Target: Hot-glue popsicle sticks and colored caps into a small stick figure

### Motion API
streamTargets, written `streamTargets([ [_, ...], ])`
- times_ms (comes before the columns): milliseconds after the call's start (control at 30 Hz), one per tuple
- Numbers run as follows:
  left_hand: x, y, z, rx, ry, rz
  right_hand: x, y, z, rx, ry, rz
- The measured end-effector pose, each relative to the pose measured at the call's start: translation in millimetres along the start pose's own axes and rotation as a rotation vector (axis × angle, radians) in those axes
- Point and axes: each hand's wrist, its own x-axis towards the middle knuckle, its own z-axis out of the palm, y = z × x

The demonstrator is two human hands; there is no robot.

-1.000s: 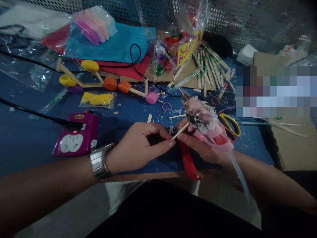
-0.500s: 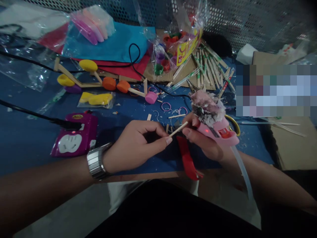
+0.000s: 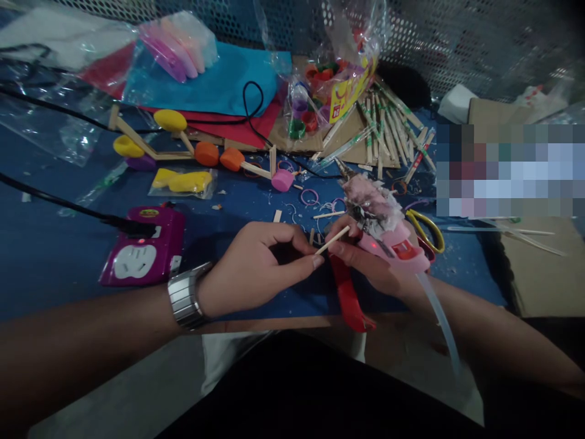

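Observation:
Between the thumb and forefinger of my left hand (image 3: 262, 262) is a short, pale wooden stick (image 3: 334, 239), tilted up to the right. Its far end meets the thumb and fingertips of my right hand (image 3: 372, 259). That hand also holds a pink glue gun (image 3: 381, 235), its grip mostly hidden. Rough, blackened wrapping covers the gun's front, and the metal nozzle points up and left. A clear glue stick (image 3: 441, 323) trails from its back, and a small red light glows on its side. Below the hands, a red strip (image 3: 347, 299) hangs over the table edge.
A purple power socket (image 3: 141, 247) with a plugged-in black cord stands left. Behind lie stick pieces with orange caps (image 3: 206, 153), a yellow packet (image 3: 183, 182), wrapped sticks (image 3: 384, 125) and a bag of coloured caps (image 3: 315, 103). Yellow-handled scissors (image 3: 432, 228) lie right, beside cardboard (image 3: 539, 268).
The glue gun has shifted left and tilted, baring more of the scissors' handle behind it. My hands have come slightly closer together, both still at the wooden stick. The view has shifted a little.

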Motion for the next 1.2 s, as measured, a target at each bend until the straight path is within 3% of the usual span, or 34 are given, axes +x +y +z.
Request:
streamTargets([
  [133,-1,0,-0.9,0.014,-0.011,0.000,1,-6,3,-0.026,0.081,0.004],
  [300,0,1,-0.5,-0.011,-0.019,-0.017,2,-8,0,0.005,0.039,-0.043],
  [467,-1,1,-1.1,-0.055,-0.004,-0.066,1,-9,-5,-0.130,0.019,-0.185],
  [667,0,4,-4.1,-0.054,0.019,-0.095,1,-13,-6,-0.193,0.007,-0.243],
  [1200,0,-1,-1.3,-0.015,0.021,-0.003,4,-12,-3,-0.134,0.081,-0.187],
])
